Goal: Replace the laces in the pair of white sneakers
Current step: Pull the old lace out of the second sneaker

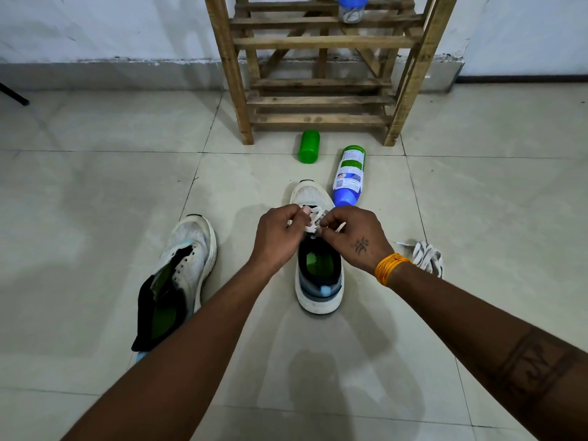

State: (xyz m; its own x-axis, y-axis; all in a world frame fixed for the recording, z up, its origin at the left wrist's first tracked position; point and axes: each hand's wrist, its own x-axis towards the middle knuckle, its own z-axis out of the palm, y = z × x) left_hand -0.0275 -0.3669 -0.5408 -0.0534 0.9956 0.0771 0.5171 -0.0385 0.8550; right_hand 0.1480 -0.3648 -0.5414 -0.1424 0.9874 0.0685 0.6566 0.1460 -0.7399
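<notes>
A white sneaker (318,281) stands on the tiled floor in the middle, toe pointing away, with a white lace (313,219) over its eyelets. My left hand (278,235) and my right hand (356,238) both pinch that lace above the tongue, fingers closed on it. The second white sneaker (186,265) lies at the left, tilted, with no lace in it and its tongue pulled open. A loose bundle of white laces (428,259) lies on the floor to the right of my right wrist.
A blue and green bottle (348,176) lies just beyond the sneaker's toe. A green cap (309,146) rests farther back. A wooden rack (318,68) stands against the wall, with a small blue-lidded jar (351,7) on an upper shelf.
</notes>
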